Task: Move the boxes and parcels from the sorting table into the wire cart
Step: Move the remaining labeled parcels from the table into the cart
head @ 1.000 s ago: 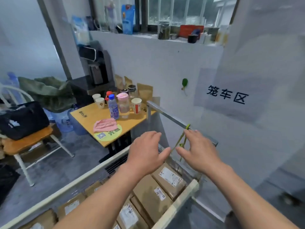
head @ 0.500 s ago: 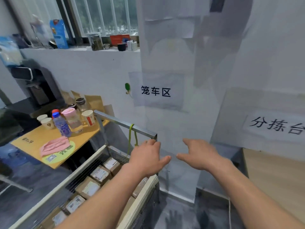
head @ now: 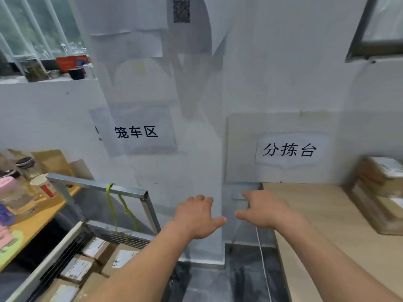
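Both hands hang in mid-air in front of me, palms down, holding nothing: my left hand [head: 197,216] has its fingers loosely spread with the thumb pointing right, and my right hand [head: 265,211] mirrors it, thumb pointing left, the two thumbs close but apart. I see them over the gap between the cart [head: 98,187] on my left and the table [head: 340,225] on my right. Inside the cart, low at left, lie several boxes [head: 96,256] with white labels, packed side by side. A yellow-green cord [head: 113,205] is tied to the cart's top rail and hangs down inside. On the table, at its far right edge against the wall, sits a stack of parcels [head: 379,188], well apart from my right hand. Two paper signs [head: 136,131] with black characters are stuck to the white wall ahead. Beyond the cart stands a desk [head: 32,223] with cups [head: 42,186] and bottles on it.
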